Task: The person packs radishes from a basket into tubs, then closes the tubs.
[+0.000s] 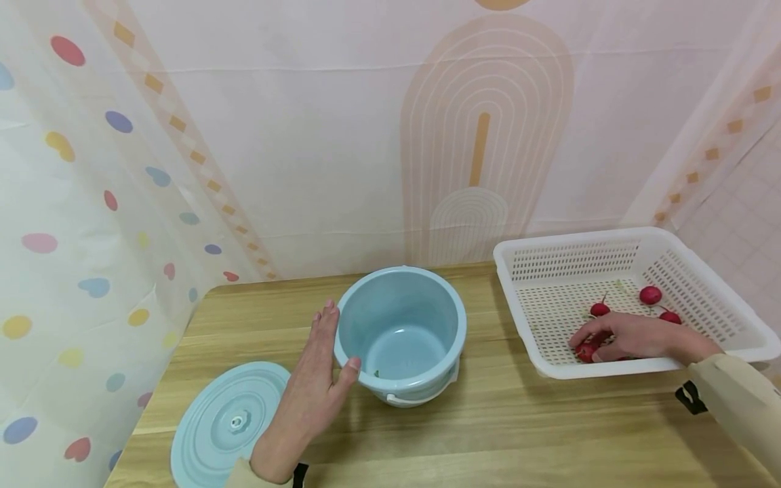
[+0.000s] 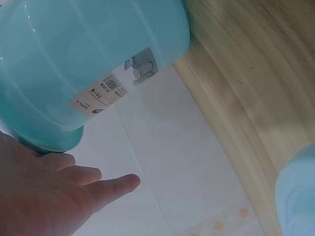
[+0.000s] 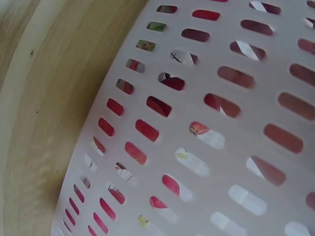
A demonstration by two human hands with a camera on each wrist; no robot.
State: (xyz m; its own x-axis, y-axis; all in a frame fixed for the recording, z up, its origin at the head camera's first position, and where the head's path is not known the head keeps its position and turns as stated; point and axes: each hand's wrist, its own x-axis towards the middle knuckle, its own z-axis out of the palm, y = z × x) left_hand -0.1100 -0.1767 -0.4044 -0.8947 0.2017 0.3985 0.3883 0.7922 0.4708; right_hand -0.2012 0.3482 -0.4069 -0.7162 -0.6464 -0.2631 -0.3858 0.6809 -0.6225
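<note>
In the head view, a light blue bucket [image 1: 399, 285] stands upright in the middle of the wooden table, with a small green scrap on its inner floor. My left hand [image 1: 311, 379] lies along the bucket's left rim, fingers straight and thumb apart, holding nothing. On the right, my right hand [image 1: 634, 337] reaches into a white perforated basket [image 1: 518, 305]. Its curled fingers and thumb pinch a red radish [image 1: 586, 352], partly covered by them. Other radishes [image 1: 650, 295] lie close to that hand. In the right wrist view, the slotted basket wall [image 3: 197, 162] hides most of the hand.
A round light blue lid [image 1: 234, 420] with a central knob lies on the table, left of the bucket and partly behind my left forearm. A patterned curtain [image 1: 342, 135] hangs along the table's back edge and left side. The bucket's white handle [image 1: 427, 394] hangs down in front.
</note>
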